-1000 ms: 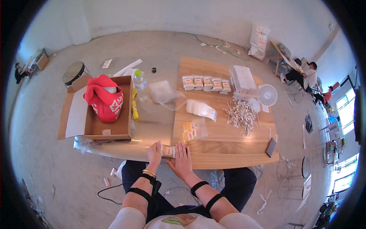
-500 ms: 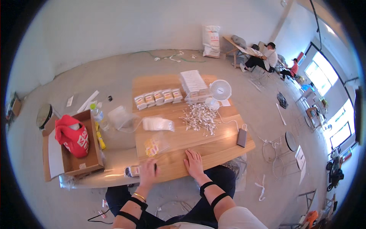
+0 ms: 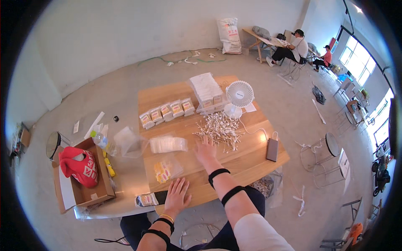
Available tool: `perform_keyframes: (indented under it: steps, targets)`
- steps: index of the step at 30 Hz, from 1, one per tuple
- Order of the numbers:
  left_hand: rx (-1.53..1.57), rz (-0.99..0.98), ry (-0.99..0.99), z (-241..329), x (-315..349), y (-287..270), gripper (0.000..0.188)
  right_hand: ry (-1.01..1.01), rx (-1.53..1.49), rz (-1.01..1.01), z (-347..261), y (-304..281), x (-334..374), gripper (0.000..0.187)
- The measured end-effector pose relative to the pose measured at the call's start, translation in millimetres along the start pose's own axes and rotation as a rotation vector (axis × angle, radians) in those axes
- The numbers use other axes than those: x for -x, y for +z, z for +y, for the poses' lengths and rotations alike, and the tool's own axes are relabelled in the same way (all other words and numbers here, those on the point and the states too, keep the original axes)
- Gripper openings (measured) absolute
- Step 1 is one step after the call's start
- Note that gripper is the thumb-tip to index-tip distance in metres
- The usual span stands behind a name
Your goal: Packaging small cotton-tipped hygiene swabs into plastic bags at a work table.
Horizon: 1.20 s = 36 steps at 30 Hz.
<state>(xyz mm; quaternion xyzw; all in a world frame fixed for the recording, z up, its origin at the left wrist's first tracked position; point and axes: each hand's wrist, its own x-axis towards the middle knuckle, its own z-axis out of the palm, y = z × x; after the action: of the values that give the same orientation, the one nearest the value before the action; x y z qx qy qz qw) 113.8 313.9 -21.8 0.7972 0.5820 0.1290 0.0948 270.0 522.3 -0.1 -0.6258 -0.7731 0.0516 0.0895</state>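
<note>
A loose heap of cotton swabs [image 3: 222, 130] lies spread on the wooden table [image 3: 247, 157]. My right hand [image 3: 206, 151] reaches over the tabletop to the heap's near left edge, its fingers stretched toward the swabs and nothing visibly held. Flat on the table's near edge, my left hand [image 3: 176, 196] rests with its fingers apart. Beside it is a flat dark thing [image 3: 160, 197] with a light printed end; its kind is unclear. Yellow printed labels [image 3: 162, 172] in a clear bag lie just beyond that hand, with a stack of clear plastic bags [image 3: 168, 144] farther back.
Several filled swab packs [image 3: 166, 112] stand in a row near a clear bin of white packs [image 3: 207, 91]. A white fan [image 3: 240, 94] is wired to a grey power bank [image 3: 272, 149]. At left sits a cardboard box [image 3: 104, 178] holding a red bag [image 3: 79, 167]. People work far right.
My right hand has moved forward from the table's near edge to the swab heap. The left hand has shifted right and settled flat on the table. The view has tilted slightly.
</note>
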Motion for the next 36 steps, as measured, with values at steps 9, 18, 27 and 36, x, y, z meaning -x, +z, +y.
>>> perform_keyframes:
  steps: [9, 18, 27, 36]
  targets:
    - [0.019, -0.012, -0.011, 3.4, -2.3, -6.7, 0.066, 0.007, -0.004, 0.046, 11.7, 25.4, 20.8, 0.057]
    - [0.014, 0.009, 0.004, 4.4, -2.2, -3.6, 0.067, -0.195, -0.119, -0.037, 28.7, 0.7, 103.5, 0.054]
    - [-0.002, -0.039, -0.021, 7.5, -2.3, -3.7, 0.067, -0.078, -0.331, 0.134, 49.0, -5.0, 96.5, 0.048]
    - [-0.001, -0.052, -0.031, 4.9, -2.5, -8.8, 0.073, -0.17, -0.553, 0.175, 32.7, 32.5, 85.9, 0.015]
